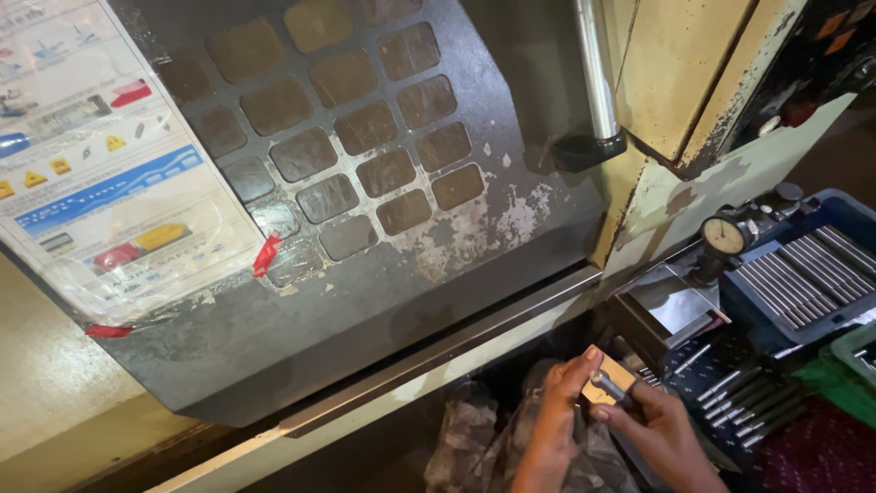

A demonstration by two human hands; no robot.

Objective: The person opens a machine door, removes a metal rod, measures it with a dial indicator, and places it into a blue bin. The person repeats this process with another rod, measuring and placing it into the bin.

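Head view, looking down at the front of a worn machine. Both hands sit low, right of centre.

Left hand (558,402): fingers curled together, closed around the left side of a small tan block (613,376), thumb tip laid on the block's upper edge. Right hand (659,429): fingers pressed together, pinching a short metal pin (610,384) against the face of the block. The pin lies slanted across the block, one end under the left thumb, the other under the right hand's fingers. Block and pin are held in the air between the two hands, just above a crumpled grey cloth (484,434) that bunches under the wrists.

Around the hands:
- Just right of them, a dark bench (776,461) strewn with a row of loose metal rods (744,402) lying side by side.
- Further right and above, a blue tray (853,215) holding more rods packed in parallel.
- A dial gauge (724,236) with a white face stands upright at the tray's left end.
- Between gauge and hands, a bent shiny metal plate (680,301).
- A green bin (858,351) shows at the right edge, cut off.

Above and left, filling most of the view: the machine's dark sliding door (383,301), paint flaked, with a window (347,137) of brownish square panes. A round steel handle bar (595,73) runs down its right side into a black end cap. A laminated sheet (100,173) with coloured diagrams is taped on the door's left with red tape (265,255). A cream panel (675,64), chipped at the edges, stands at upper right.
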